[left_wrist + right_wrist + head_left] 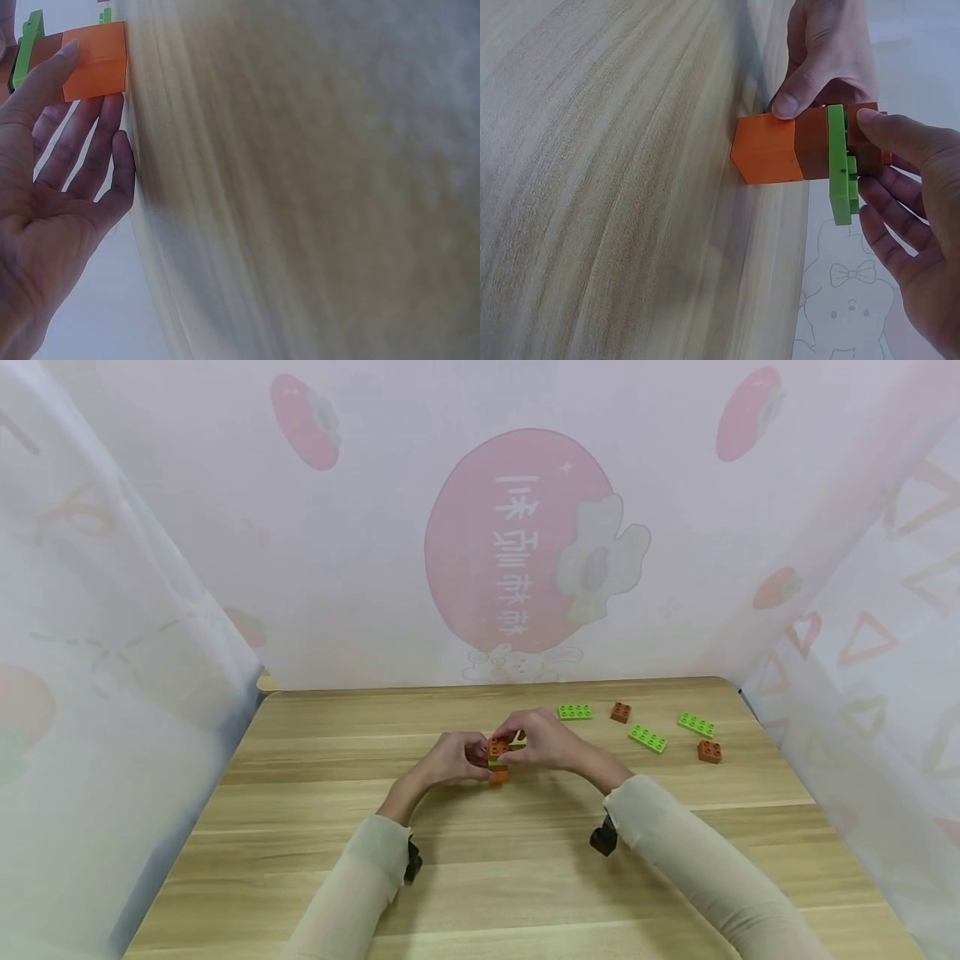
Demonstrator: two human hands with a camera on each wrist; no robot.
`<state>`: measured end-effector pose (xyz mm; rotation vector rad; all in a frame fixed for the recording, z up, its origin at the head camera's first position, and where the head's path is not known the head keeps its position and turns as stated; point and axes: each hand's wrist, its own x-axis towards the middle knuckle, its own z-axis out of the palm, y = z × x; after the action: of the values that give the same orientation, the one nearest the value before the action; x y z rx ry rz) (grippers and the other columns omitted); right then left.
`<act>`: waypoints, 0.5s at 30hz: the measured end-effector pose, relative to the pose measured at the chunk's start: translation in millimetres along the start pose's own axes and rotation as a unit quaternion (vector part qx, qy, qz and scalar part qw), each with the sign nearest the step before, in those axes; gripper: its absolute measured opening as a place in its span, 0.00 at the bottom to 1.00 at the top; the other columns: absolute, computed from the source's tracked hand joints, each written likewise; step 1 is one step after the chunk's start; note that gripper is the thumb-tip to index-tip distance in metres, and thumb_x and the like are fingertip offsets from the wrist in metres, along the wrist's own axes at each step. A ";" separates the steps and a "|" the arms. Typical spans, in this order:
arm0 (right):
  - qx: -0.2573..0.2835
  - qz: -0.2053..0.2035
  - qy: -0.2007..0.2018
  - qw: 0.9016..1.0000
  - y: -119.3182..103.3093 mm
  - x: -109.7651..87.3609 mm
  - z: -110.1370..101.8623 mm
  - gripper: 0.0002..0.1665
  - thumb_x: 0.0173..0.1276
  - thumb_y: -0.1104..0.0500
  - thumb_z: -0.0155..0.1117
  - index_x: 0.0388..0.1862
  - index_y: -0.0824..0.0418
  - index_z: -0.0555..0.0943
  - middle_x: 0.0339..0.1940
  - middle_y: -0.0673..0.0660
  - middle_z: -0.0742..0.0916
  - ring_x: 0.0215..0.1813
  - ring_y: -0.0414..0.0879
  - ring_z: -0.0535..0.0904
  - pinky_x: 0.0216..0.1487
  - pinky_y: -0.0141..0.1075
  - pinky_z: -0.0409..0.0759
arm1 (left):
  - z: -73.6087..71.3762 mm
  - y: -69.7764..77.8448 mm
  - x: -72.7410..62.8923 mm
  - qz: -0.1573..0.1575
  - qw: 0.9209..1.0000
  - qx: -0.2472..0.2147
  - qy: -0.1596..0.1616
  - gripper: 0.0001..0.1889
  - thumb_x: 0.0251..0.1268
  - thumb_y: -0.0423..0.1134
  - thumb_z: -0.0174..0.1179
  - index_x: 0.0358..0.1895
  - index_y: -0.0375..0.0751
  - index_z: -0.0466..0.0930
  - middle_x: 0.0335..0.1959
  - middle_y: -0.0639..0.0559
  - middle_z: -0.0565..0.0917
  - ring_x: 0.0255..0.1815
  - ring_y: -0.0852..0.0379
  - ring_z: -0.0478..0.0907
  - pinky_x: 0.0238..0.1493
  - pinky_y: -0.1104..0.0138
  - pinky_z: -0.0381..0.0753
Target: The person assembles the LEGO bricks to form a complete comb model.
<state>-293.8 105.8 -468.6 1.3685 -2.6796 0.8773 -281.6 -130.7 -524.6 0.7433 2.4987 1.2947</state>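
Observation:
A small stack of toy building bricks stands on the table between the two hands. At its base is an orange block, with a brown brick above it. Over these lies a green studded plate that juts out to one side. Another brown brick sits on top of the plate. My left hand holds the lower stack from the left, its thumb on the orange block in the left wrist view. The top brown brick is pinched by my right hand, whose lower fingers are near the plate.
To the right on the wooden table lie three green plates and two brown bricks, spread apart. A patterned white curtain hangs behind the table, with more sheeting at both sides.

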 end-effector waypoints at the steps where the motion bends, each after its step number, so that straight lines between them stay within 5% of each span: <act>1: 0.000 0.004 -0.001 1.000 -0.3 0.1 -0.1 0.18 0.64 0.56 0.83 0.51 0.58 0.91 0.47 0.52 0.92 0.47 0.43 0.89 0.48 0.41 0.89 | 0.0 0.0 0.0 0.000 1.000 0.001 0.000 0.12 0.60 0.33 0.79 0.44 0.43 0.87 0.39 0.53 0.92 0.41 0.61 0.88 0.46 0.67 0.88; 15: -0.003 0.021 0.000 1.000 -2.2 1.8 0.9 0.16 0.64 0.55 0.83 0.49 0.56 0.92 0.44 0.49 0.92 0.44 0.39 0.88 0.44 0.33 0.86 | -0.7 -1.3 0.7 0.009 1.000 -0.004 0.000 0.12 0.59 0.33 0.79 0.42 0.43 0.87 0.39 0.53 0.92 0.41 0.60 0.88 0.45 0.67 0.88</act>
<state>-293.0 103.1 -467.9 1.3154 -2.7177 0.8736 -282.9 -131.4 -525.2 0.7668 2.4903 1.3092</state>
